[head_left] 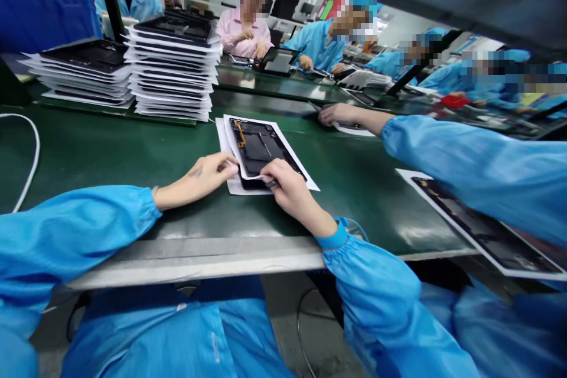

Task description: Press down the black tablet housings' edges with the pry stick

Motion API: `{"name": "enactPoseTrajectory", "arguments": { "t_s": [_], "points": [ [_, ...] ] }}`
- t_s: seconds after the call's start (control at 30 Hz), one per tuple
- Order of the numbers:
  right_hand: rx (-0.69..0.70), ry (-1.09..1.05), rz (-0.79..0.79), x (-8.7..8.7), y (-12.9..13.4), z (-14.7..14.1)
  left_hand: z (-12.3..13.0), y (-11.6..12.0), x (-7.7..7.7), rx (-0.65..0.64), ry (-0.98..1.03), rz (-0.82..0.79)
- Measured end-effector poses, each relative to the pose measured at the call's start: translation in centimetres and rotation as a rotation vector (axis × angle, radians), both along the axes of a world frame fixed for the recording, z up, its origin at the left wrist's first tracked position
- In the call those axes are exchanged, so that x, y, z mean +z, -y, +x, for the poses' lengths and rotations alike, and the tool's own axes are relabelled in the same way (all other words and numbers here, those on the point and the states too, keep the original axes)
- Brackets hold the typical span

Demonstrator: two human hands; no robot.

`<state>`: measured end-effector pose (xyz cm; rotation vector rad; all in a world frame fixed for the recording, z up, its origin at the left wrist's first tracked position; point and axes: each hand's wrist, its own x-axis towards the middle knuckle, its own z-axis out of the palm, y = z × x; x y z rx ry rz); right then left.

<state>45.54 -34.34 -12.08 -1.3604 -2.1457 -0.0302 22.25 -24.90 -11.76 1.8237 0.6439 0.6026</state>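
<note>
One dark housing [261, 144], tablet-shaped, lies open side up in front of us on the worktop [190, 218], with an orange ribbon cable [240, 134] toward its ten o'clock corner. It rests on an upper sheet [253, 177] of white paper; below that show the edge of a second dark piece [254, 185] and a lower sheet [237, 188]. Our right hand [290, 189], at five o'clock, pinches the upper sheet's near edge. Our left hand [208, 174], at eight, brings thumb and fingertips to the left edge, though we cannot tell whether they grip it. We do best, in our judgement, to steady paper and housing together, hold them level so nothing inside shifts, avoid creasing the sheet, and leave the ribbon cable untouched. Farther out, a shorter stack [84, 74] of papered housings stands at ten o'clock and a taller stack [172, 71] toward eleven. A white cable [36, 153] curves at nine; a co-worker's hand [341, 113] is at two; another housing [478, 227] lies on paper between three and four, partly hidden by a blue sleeve [469, 153].
</note>
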Motion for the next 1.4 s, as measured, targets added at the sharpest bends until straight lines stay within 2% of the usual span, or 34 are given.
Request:
{"name": "enactPoseTrajectory", "arguments": {
  "t_s": [0.17, 0.27, 0.33, 0.43, 0.53, 0.6, 0.7, 0.77, 0.83, 0.93, 1.0, 1.07, 1.13, 1.23, 1.33, 1.4],
  "points": [
    [-0.018, -0.095, 0.129, 0.2, -0.4, -0.5, 4.7, -2.4, 1.3, 0.034, 0.062, -0.289],
    [0.03, -0.099, 0.159, 0.3, -0.2, -0.8, 6.8, -2.5, 2.0, 0.103, 0.122, -0.336],
    [0.043, -0.129, 0.191, 0.5, 0.1, -0.9, 6.5, -2.0, 2.6, 0.166, 0.152, -0.336],
    [-0.007, -0.248, 0.275, 0.7, 0.7, -0.5, 2.7, -0.4, 3.5, 0.231, 0.174, -0.317],
    [-0.1, -0.398, 0.342, 0.8, 1.0, 0.0, -3.9, 2.1, 4.6, 0.286, 0.148, -0.268],
    [-0.15, -0.451, 0.333, 0.8, 1.0, 0.2, -8.1, 4.1, 5.1, 0.342, 0.066, -0.16],
    [-0.198, -0.529, 0.293, 0.9, 1.5, -0.7, -12.0, 6.6, 4.5, 0.411, -0.034, -0.134],
    [-0.191, -0.595, 0.326, 1.1, 2.7, -2.7, -13.0, 7.3, 3.2, 0.445, -0.075, -0.118],
    [-0.125, -0.616, 0.353, 1.4, 4.4, -5.7, -13.4, 7.1, 1.9, 0.452, -0.135, -0.064],
    [0.197, -0.583, 0.152, 1.5, 7.1, -10.9, -14.3, 6.0, 1.3, 0.293, -0.265, 0.072],
    [0.318, -0.543, 0.013, 1.2, 8.3, -13.8, -15.4, 5.7, 1.7, 0.217, -0.411, 0.257],
    [0.395, -0.497, -0.021, 0.7, 8.9, -15.8, -16.8, 6.2, 2.3, 0.266, -0.59, 0.518],
    [0.424, -0.452, -0.006, 0.1, 9.0, -16.9, -17.8, 7.4, 2.7, 0.311, -0.678, 0.761],
    [0.389, -0.397, -0.008, -0.4, 8.7, -17.5, -18.5, 9.5, 2.1, 0.199, -0.553, 0.919],
    [0.382, -0.364, -0.03, -0.5, 8.5, -17.6, -18.4, 11.3, 0.7, 0.093, -0.381, 0.922],
    [0.383, -0.341, -0.037, -0.4, 8.4, -17.7, -18.2, 12.0, -0.2, 0.073, -0.334, 0.918]
  ]
}}
